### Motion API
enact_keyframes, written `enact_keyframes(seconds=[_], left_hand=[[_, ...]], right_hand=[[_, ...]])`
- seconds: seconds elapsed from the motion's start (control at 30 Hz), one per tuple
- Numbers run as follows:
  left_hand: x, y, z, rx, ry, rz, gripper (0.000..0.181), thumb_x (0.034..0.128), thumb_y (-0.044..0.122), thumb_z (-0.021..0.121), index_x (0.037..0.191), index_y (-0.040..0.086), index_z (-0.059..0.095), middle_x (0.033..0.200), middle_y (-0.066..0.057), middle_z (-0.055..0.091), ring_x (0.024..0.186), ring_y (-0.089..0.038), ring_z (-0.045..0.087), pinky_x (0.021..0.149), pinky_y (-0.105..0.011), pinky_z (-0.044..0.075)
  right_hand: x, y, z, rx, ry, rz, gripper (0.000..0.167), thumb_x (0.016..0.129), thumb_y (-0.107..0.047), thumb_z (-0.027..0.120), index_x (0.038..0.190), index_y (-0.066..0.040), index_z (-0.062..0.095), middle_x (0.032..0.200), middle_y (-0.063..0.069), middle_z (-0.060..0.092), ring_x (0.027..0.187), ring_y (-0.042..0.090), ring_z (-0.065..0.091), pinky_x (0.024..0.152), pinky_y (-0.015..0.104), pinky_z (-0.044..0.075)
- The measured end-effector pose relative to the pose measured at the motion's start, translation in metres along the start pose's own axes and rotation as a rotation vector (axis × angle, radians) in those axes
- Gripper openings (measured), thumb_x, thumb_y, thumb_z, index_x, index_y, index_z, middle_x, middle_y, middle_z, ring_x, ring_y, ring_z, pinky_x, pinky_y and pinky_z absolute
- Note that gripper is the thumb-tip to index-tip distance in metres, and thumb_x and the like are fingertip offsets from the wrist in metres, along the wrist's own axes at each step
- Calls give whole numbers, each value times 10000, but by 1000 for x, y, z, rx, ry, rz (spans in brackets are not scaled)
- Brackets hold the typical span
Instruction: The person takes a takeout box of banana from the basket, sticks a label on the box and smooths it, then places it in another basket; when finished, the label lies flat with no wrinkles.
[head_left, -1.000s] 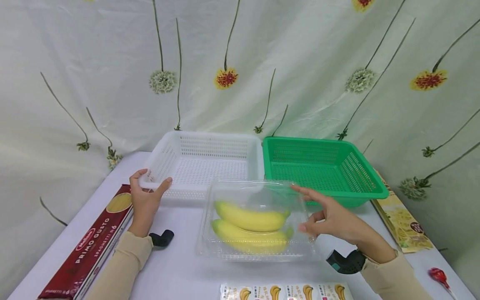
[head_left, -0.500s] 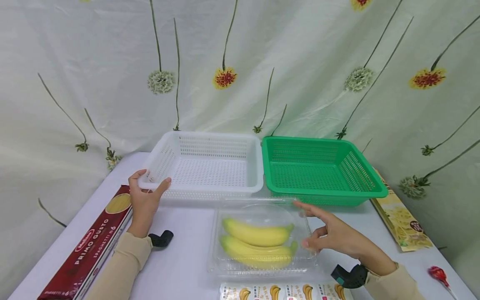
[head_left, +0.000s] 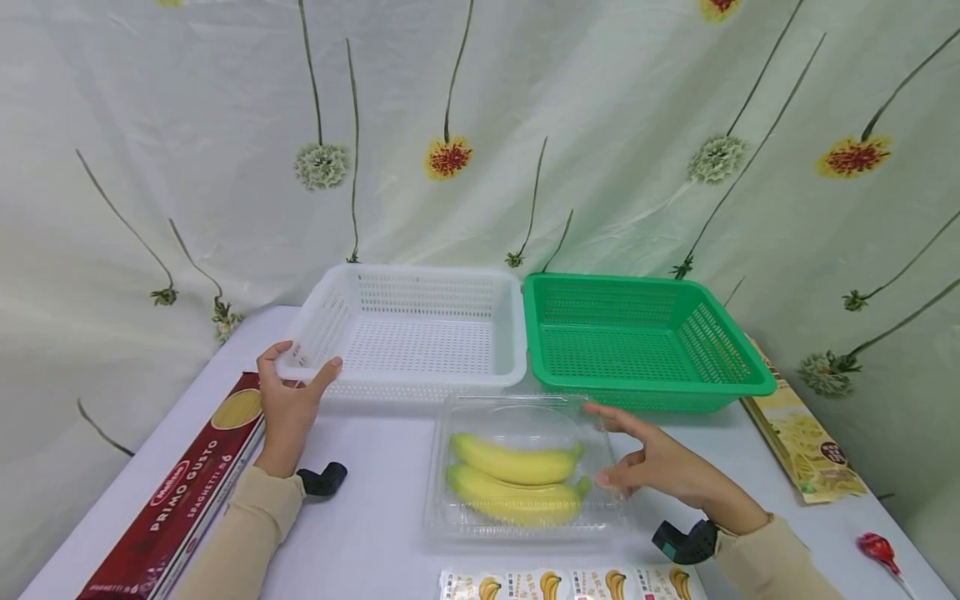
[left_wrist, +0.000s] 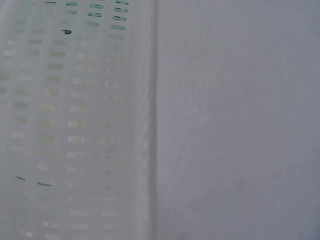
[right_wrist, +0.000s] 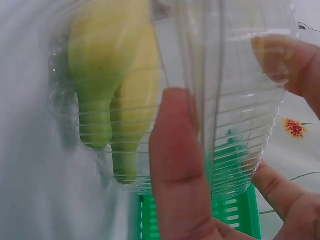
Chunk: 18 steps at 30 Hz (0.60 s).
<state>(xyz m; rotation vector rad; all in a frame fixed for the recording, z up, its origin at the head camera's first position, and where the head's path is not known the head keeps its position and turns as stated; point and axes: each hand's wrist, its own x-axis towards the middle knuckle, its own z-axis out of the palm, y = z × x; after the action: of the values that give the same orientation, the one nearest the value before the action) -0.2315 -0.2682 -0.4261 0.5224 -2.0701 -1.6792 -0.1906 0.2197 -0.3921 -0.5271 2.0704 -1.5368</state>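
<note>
My left hand [head_left: 288,408] grips the front left corner of a white plastic basket [head_left: 431,379], with the thumb over the rim. That hand is out of sight in the left wrist view, where the basket's slotted wall [left_wrist: 75,125] shows. My right hand [head_left: 660,458] holds a clear plastic clamshell container [head_left: 517,408] by its right side. Inside lie two yellow bananas [head_left: 517,462] with green ends. In the right wrist view the thumb [right_wrist: 177,160] presses the container's ridged side, with fingers on the lid side. Whether the container touches the table, I cannot tell.
A green basket [head_left: 645,342] stands right of the white one. A red spaghetti box [head_left: 180,492] lies at left, a yellow noodle packet [head_left: 806,442] at right. A red lollipop [head_left: 876,548] lies front right. Banana-printed packets [head_left: 573,583] lie at the front edge.
The container has come down and toward me, away from the white basket's front, with my right hand still holding it. My left hand has stayed on the basket corner.
</note>
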Motion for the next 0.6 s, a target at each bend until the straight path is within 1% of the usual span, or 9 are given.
enact_keyframes(seconds=[0.1, 0.23, 0.33, 0.6], left_hand=[[0, -1, 1, -3, -2, -9, 894, 999, 320, 801, 1666, 177, 221, 1684, -91, 324, 1362, -237, 388, 1071, -325, 431], [0, -1, 0, -7, -6, -16, 895, 1003, 316, 796, 1669, 179, 213, 1683, -90, 318, 1366, -242, 382, 1061, -321, 419], [0, -1, 0, -13, -9, -15, 898, 1005, 309, 794, 1671, 174, 207, 1680, -88, 323, 1369, -239, 383, 1068, -328, 417], [2, -2, 0, -15, -7, 2, 904, 988, 334, 815, 1655, 161, 229, 1694, -82, 308, 1353, -215, 372, 1040, -282, 413]], right_hand=[[3, 2, -1, -12, 4, -10, 981, 963, -133, 828, 1718, -57, 208, 1661, 450, 108, 752, 233, 677, 711, 375, 600], [4, 3, -3, -12, 12, 7, 972, 959, -136, 829, 1718, -74, 225, 1671, 433, 108, 765, 228, 672, 726, 371, 597], [4, 4, -5, -12, 14, 26, 969, 962, -145, 826, 1719, -84, 225, 1682, 421, 106, 772, 221, 671, 734, 367, 594], [3, 8, -10, -11, -2, 14, 1002, 969, -177, 826, 1729, -95, 178, 1675, 440, 78, 778, 200, 653, 720, 354, 584]])
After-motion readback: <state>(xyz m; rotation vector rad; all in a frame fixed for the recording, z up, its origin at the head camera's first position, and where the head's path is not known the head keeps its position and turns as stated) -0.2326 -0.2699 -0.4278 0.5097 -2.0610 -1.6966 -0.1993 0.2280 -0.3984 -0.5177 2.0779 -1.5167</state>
